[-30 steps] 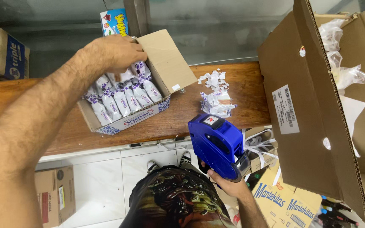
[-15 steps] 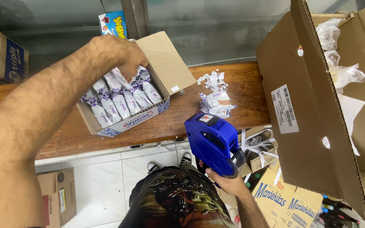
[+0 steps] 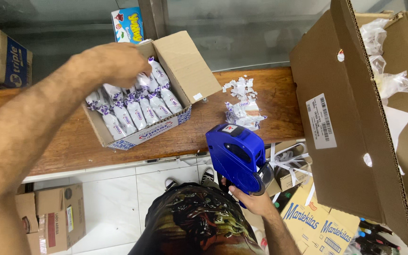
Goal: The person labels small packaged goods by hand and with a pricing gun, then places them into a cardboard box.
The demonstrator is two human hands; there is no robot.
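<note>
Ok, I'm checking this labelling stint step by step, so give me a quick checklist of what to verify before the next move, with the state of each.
1. Left hand on the packets: ok, its fingers rest on the top of the rows.
2. Small carton open: ok, flap up, packets standing in rows.
3. Right hand gripping the blue label gun: ok, held below the wooden counter.
4. Gun aimed at a packet: not ok, well apart from the carton.
5. Labels loaded: cannot tell.
6. Counter tidy: not ok, paper scraps beside the carton.

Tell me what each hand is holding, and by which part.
The right hand holds the blue price-label gun by its lower handle. The left hand pinches a white-and-purple packet by its top end in the open carton.
</note>
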